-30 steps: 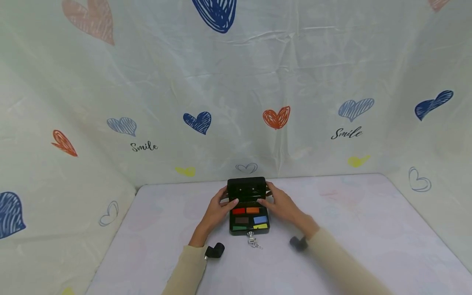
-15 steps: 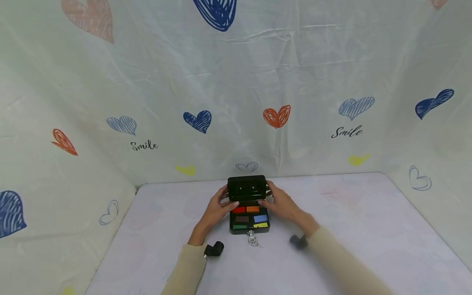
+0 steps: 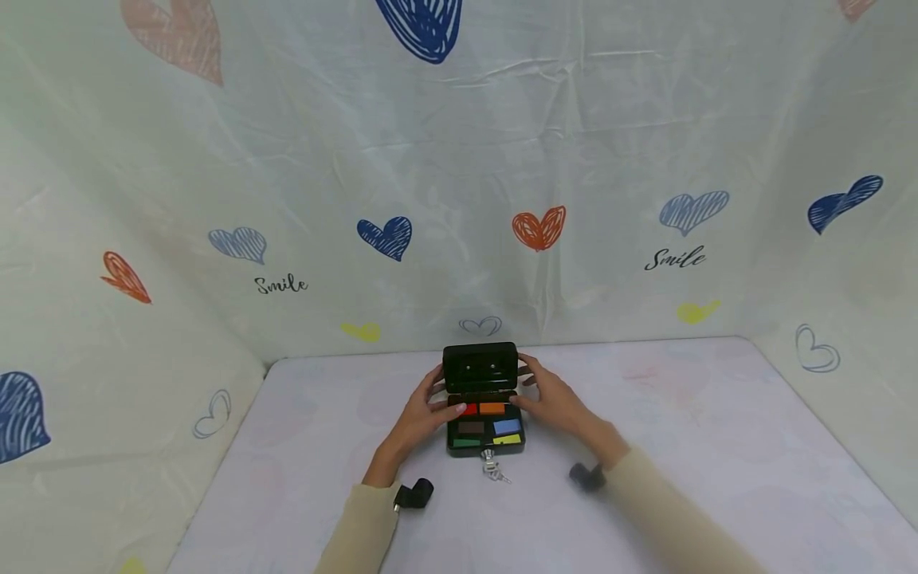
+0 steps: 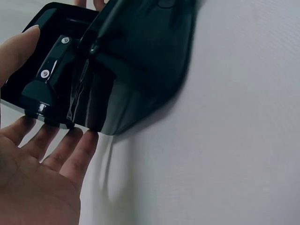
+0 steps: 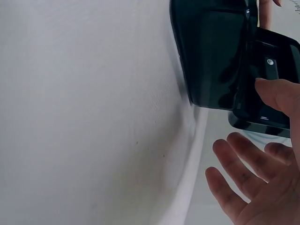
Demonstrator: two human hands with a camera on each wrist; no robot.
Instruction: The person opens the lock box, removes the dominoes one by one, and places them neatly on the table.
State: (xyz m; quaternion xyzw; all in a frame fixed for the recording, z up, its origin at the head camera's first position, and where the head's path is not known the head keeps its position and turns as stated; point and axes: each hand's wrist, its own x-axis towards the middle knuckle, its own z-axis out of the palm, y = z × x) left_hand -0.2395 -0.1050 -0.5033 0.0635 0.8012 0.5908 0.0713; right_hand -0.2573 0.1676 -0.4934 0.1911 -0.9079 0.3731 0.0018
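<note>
A black metal cash box [image 3: 487,433] stands with its lid [image 3: 480,368] raised at the back. Inside lie coloured blocks: red [image 3: 471,409], orange [image 3: 492,408], brown [image 3: 470,427], blue [image 3: 506,426], green [image 3: 468,442] and yellow [image 3: 506,439]. Keys [image 3: 493,469] hang from the front lock. My left hand [image 3: 418,413] is at the left side; in the left wrist view its fingertips [image 4: 84,140] touch the black metal edge, thumb above. My right hand [image 3: 555,401] is at the right side, its fingers spread below the metal, apart from it, in the right wrist view.
The box is near the back edge of a white-covered table [image 3: 323,446]. Close behind hangs a pale curtain [image 3: 452,175] printed with hearts and words. Small black wrist cameras [image 3: 414,494] sit on both sleeves.
My left thumb has shifted down and forward, over the red block. The right hand has eased slightly outward to the right. Box, lid and blocks stay put.
</note>
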